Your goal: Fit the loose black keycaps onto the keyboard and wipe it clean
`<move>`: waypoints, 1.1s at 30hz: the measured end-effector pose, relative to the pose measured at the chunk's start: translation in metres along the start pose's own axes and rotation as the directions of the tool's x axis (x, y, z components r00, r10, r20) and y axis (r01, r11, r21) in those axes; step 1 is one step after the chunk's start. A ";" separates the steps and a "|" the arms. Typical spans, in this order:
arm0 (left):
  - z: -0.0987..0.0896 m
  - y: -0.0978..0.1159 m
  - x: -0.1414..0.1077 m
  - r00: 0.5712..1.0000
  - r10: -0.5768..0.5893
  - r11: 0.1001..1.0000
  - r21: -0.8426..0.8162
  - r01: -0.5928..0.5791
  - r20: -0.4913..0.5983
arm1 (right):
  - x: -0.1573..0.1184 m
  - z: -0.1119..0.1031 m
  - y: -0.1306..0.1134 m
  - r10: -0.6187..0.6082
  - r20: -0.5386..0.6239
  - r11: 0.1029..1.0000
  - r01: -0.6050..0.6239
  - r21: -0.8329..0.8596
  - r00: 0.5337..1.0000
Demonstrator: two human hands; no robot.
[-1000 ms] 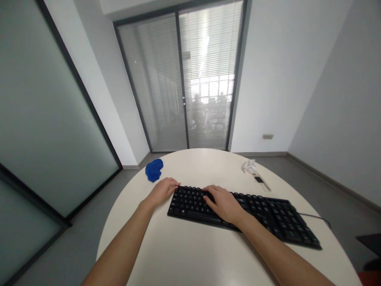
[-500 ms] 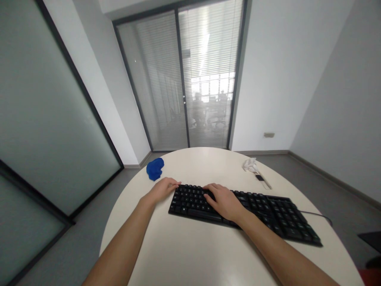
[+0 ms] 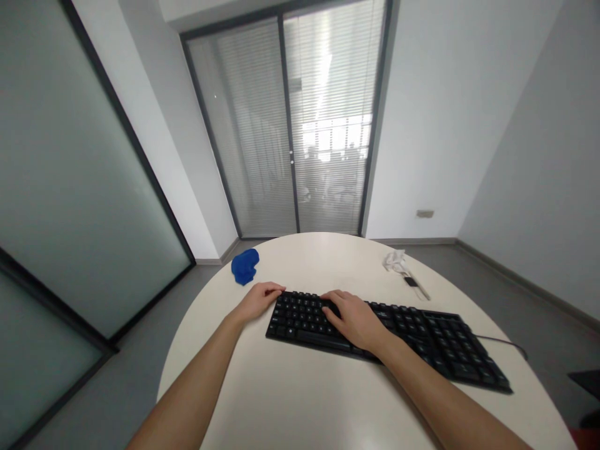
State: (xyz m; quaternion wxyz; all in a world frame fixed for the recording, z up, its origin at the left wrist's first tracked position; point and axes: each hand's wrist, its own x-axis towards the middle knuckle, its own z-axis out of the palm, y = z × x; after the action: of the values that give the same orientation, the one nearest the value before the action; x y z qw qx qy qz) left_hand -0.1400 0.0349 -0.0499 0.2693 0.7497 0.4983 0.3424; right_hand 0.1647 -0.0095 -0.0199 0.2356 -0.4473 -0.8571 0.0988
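Observation:
A black keyboard point(image 3: 304, 322) lies at a slant on the round table. My left hand point(image 3: 257, 301) is at its far left corner, the fingers drawn together and the fingertips touching the corner. Across the middle keys rests my right hand point(image 3: 351, 315), palm down, with the thumb apart from the other fingers and nothing held. My right hand and forearm hide part of the keys and the near edge. From the keyboard's right end a dark cable point(image 3: 501, 340) runs towards the table edge.
On the cream table point(image 3: 281, 400), a crumpled blue cloth-like thing point(image 3: 244, 265) lies at the far left. A crumpled white thing point(image 3: 394, 260) sits at the far right, beside a thin stick-like item with a black piece point(image 3: 410, 282). Glass doors with blinds point(image 3: 328, 187) stand behind.
The view has shifted very slightly. Both hands stay in the same places on the keyboard, with no clear movement of the fingers.

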 end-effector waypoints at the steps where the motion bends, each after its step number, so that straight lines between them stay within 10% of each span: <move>1: 0.000 -0.001 0.000 1.000 -0.011 1.000 -0.008 0.011 -0.004 | 0.000 0.000 0.000 -0.001 0.000 1.000 0.001 0.001 1.000; 33: -0.006 0.005 -0.001 0.996 -0.093 0.992 -0.089 0.092 -0.006 | 0.000 -0.002 0.000 -0.009 0.013 1.000 0.010 -0.017 1.000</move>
State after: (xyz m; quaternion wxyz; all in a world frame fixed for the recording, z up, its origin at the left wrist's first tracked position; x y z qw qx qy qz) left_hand -0.1421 0.0326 -0.0431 0.3152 0.7113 0.5182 0.3552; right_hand 0.1652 -0.0096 -0.0184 0.2268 -0.4445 -0.8615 0.0933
